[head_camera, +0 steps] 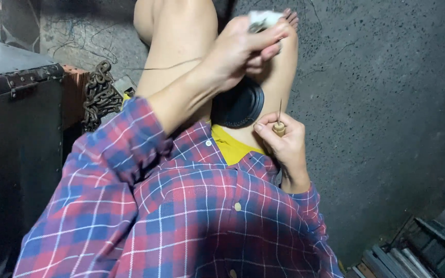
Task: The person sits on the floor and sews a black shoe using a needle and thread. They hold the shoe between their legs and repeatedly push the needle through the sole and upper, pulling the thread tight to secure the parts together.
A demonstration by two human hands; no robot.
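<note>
Left hand raised over the bare knees, fingers pinched shut on a small pale, crumpled scrap held at the fingertips; hard to tell whether cloth, wax or paper. Thin dark thread trailing from that hand leftward across the thigh, nearly level, slightly slack. Right hand lower and closer to the body, curled tight around an awl with a short wooden handle, its slim metal needle pointing straight up and bare at the tip. Long axis of the awl upright; pale scrap above it and a little to the left, well apart from the needle point. Between the two hands, wedged against the legs, a round black leather-like piece with a raised rim, just beside the awl hand and nearer to it than to the raised hand. Elsewhere: red and blue plaid shirt sleeves over a yellow layer, a dark trunk with metal edging at the left, a rusty chain heaped beside it, grey concrete floor all around
</note>
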